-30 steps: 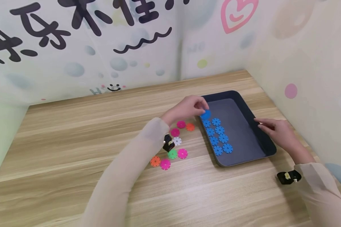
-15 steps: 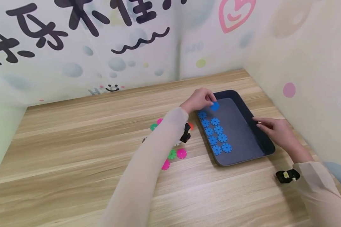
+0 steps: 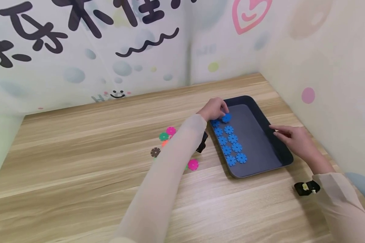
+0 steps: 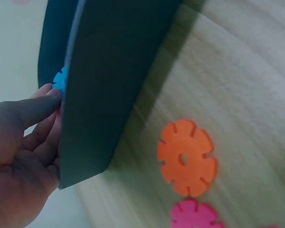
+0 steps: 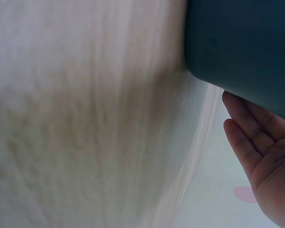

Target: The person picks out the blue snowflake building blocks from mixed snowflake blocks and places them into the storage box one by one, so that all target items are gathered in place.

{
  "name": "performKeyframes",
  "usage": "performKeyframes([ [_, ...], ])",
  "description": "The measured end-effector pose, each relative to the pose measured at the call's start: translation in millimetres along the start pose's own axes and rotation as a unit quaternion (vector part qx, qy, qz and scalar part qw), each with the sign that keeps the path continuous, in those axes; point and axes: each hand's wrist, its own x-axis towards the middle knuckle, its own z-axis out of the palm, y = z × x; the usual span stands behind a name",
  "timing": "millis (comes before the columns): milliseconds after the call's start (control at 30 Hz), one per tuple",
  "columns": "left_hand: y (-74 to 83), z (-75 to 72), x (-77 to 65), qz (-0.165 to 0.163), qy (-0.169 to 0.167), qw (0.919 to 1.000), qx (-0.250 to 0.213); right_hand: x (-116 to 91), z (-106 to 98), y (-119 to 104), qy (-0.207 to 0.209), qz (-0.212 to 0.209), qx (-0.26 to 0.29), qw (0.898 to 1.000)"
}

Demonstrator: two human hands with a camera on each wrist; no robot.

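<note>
My left hand [image 3: 213, 108] is at the back left corner of the dark tray [image 3: 269, 143], pinching a blue notched disc [image 3: 226, 117] between thumb and fingers just inside the wall. In the left wrist view the disc [image 4: 61, 80] shows partly behind the tray wall [image 4: 104, 95]. Two uneven columns of blue discs [image 3: 237, 147] lie along the tray's left side. On the tray's right rim rest the fingertips of my right hand [image 3: 299, 141], its fingers nearly straight. The right wrist view shows those fingers [image 5: 249, 137] against the tray's outer wall, the thumb hidden.
Loose notched discs lie on the wooden table [image 3: 79, 162] left of the tray, among them a brown disc [image 3: 155, 152], a green disc [image 3: 163, 136] and a pink disc [image 3: 193, 164]. My left sleeve [image 3: 164, 175] covers some. Walls border the table behind and at right.
My left hand has moved right and back, carrying the blue disc from the left column to the top of the second column, then lowering it slightly. The right hand stays at the rim.
</note>
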Motion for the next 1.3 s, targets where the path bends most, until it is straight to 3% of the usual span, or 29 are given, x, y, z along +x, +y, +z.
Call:
performKeyframes([
  [367, -1.0, 8.4, -0.1, -0.021, -0.001, 0.9978, 0.063, -2, -1, -4, -0.002, 0.003, 0.002, 1.0],
  [867, -3.0, 17.1, 2.1, -0.04, 0.028, 0.9931, 0.106, -2, -1, -4, -0.009, 0.006, 0.011, 1.0],
  [1100, -6.5, 9.6, -2.1, 0.003, 0.05, 0.997, 0.059, -2, 0, -3, -0.005, 0.004, 0.024, 1.0],
  [1300, -10.3, -5.9, -17.5, 0.027, 0.068, 0.9973, 0.01, -3, 0, -1, -0.009, 0.0, 0.045, 0.999],
])
